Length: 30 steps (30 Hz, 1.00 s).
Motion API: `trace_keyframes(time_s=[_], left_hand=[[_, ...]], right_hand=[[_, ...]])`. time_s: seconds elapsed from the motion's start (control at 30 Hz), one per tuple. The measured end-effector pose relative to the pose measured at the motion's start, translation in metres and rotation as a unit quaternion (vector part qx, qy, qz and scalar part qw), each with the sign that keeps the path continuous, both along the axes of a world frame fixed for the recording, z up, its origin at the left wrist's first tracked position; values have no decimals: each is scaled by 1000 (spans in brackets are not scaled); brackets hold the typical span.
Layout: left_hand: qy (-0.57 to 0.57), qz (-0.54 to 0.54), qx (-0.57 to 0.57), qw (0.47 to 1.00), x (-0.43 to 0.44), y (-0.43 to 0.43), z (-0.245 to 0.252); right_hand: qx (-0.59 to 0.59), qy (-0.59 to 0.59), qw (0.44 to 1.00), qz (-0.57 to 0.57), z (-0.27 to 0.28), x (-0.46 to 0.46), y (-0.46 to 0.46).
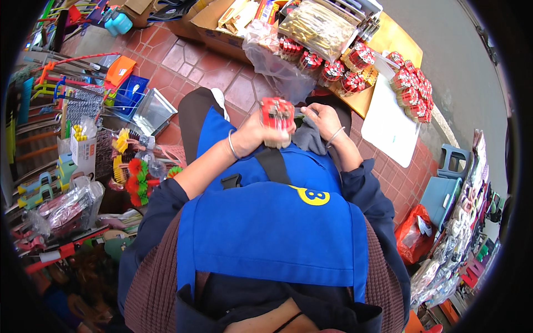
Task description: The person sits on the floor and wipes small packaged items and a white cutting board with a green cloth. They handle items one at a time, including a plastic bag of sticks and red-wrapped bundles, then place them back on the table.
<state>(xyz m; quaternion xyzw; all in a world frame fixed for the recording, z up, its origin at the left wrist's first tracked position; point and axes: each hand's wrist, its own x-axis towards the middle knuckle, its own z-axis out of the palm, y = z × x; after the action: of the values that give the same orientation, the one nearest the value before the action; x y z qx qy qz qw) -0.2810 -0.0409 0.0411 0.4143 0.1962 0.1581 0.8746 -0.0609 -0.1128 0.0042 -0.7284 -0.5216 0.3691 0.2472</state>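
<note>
My left hand (252, 134) grips a round bundle of small red-topped items (277, 114) with pale lower parts, held over my lap; blur hides what they are exactly. Just right of it, my right hand (325, 120) has its fingers closed on a grey cloth (309, 137). The cloth lies against the blue apron (266, 233) and beside the bundle. Similar red-topped bundles (332, 71) stand along the near edge of a yellow board (399, 35) ahead. More bundles (412, 89) are grouped at the far right, next to a white sheet (391, 125).
An open cardboard box (216, 31) and a clear plastic bag (287, 77) sit ahead. Dustpans (133, 93), brushes (137, 166) and handles crowd the left. A teal storage box (439, 193), a red plastic bag (416, 237) and hanging wrapped goods (449, 245) line the right.
</note>
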Motion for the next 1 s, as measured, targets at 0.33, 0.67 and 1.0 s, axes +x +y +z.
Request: trace_keyframes(time_s=[0.33, 0.67, 1.0], left_hand=[[-56, 199, -241, 948, 0, 23, -25], [-153, 247, -377, 880, 12, 22, -21], [-181, 226, -328, 899, 2, 37, -11]], right_hand=[[96, 125, 987, 7, 32, -30, 15], [476, -196, 835, 195, 74, -78, 35], [436, -232, 844, 209, 21, -52, 18]])
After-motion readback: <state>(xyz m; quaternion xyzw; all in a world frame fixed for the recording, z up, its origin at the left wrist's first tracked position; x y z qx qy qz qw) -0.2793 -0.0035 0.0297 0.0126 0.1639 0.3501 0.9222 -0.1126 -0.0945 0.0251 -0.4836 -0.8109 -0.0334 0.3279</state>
